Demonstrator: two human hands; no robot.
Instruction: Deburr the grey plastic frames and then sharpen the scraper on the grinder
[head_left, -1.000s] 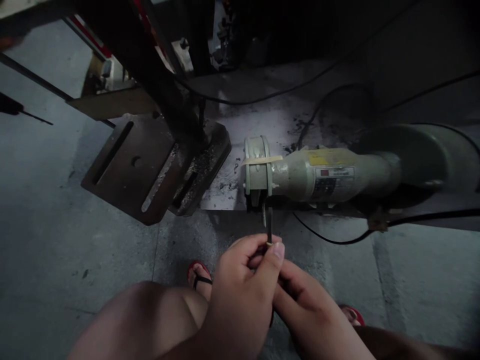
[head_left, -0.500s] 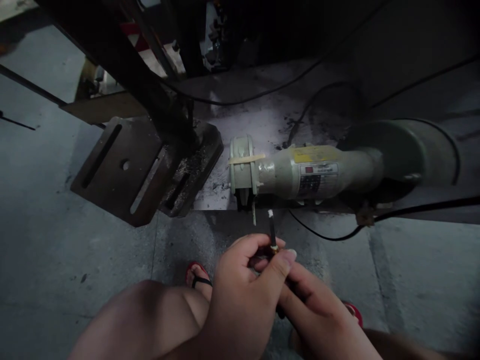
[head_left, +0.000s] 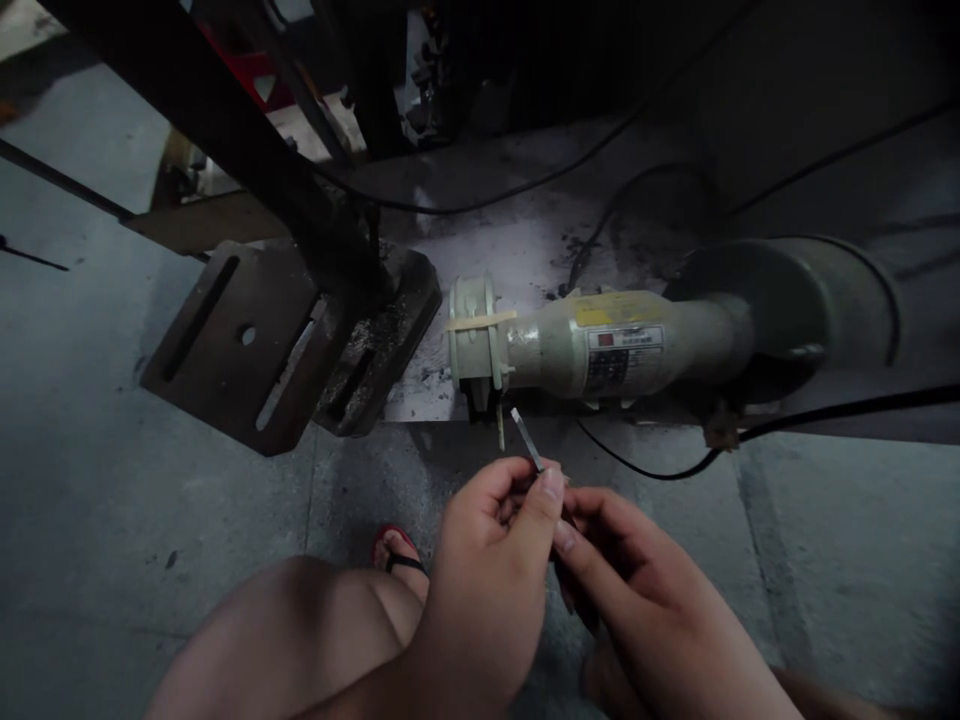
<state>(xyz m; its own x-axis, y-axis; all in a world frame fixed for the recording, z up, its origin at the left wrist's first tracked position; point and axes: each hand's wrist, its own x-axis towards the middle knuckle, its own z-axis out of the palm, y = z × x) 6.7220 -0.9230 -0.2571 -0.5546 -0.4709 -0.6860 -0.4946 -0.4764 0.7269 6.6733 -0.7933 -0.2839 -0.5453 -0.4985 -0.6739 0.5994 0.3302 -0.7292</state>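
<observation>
Grey concrete floor (head_left: pixel 112 520), dim light. Left hand (head_left: pixel 487 570) and right hand (head_left: pixel 637 600) close together just above the knees, both with grip clamped on thin metal rod (head_left: pixel 526 438). Rod tilted, tip up and left, just beside small blade under grinder (head_left: pixel 585 350) head, apart from it. Grinder flat on steel plate (head_left: pixel 517 250), black cable (head_left: pixel 675 465) beneath. Slotted base (head_left: pixel 247 340) to left. Red sandal (head_left: pixel 397 555) between knee and left hand.

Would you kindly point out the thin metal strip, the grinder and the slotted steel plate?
Metal strip (head_left: pixel 526 437), head view, its bare middle above the hands.
Grinder (head_left: pixel 600 352), head view, its pale body near the label.
Steel plate (head_left: pixel 225 345), head view, flat top between slots.
</observation>
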